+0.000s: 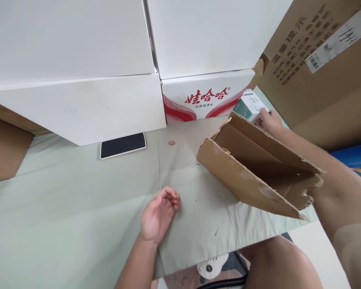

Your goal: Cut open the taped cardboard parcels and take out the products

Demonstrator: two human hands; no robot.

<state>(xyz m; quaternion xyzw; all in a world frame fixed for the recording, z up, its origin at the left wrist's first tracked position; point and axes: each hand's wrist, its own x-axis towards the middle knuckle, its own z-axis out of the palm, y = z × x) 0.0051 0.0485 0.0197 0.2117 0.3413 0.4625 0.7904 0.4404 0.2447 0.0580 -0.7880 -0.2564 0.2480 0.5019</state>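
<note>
My left hand [160, 214] rests palm up on the pale green cloth, its fingers loosely curled apart and nothing in them. At the back right, beyond an open brown cardboard box [243, 176], my right hand [270, 121] has its fingers on a small white and green box [250, 105]. The brown box has torn edges and stands between my two hands. A phone [123, 145] with a dark screen lies left of centre, and a small tan disc [171, 143] lies to its right.
Large white boxes [108, 108] line the back, one with red print [201, 100]. A big printed carton [325, 80] stands at the right, with a blue item [356, 158] below it. Another brown carton [6, 148] is at the far left. The table's front edge is near my legs.
</note>
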